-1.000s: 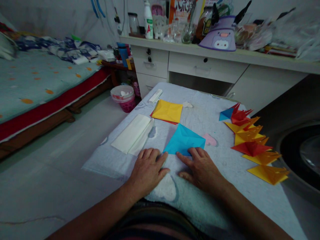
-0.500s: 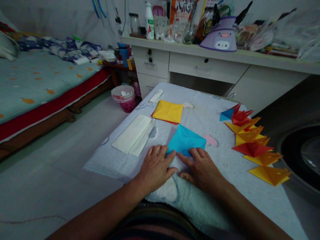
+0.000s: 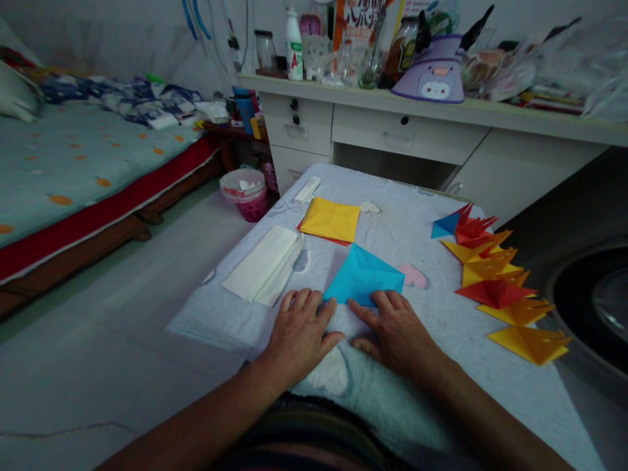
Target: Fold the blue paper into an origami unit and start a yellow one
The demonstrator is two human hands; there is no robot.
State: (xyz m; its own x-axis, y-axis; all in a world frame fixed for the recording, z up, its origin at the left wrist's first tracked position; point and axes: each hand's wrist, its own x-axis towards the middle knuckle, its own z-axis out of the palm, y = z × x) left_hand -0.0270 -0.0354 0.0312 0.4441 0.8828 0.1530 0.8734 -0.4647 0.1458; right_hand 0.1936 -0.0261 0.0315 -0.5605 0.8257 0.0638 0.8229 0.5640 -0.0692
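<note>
A blue folded paper lies on the cloth-covered table in front of me. My left hand lies flat with fingers stretched out, its fingertips touching the paper's near left corner. Flat beside it, my right hand presses its fingertips on the paper's near edge. Neither hand holds anything.
A stack of yellow and red sheets lies beyond the blue paper. A row of folded yellow, red and blue pieces runs along the right. A white folded cloth is at left. A bed, a pink bin and a cluttered desk surround the table.
My left hand slid right along the paper's near edge half a second ago, then back a little to the left. The right hand stayed pressed on the paper.
</note>
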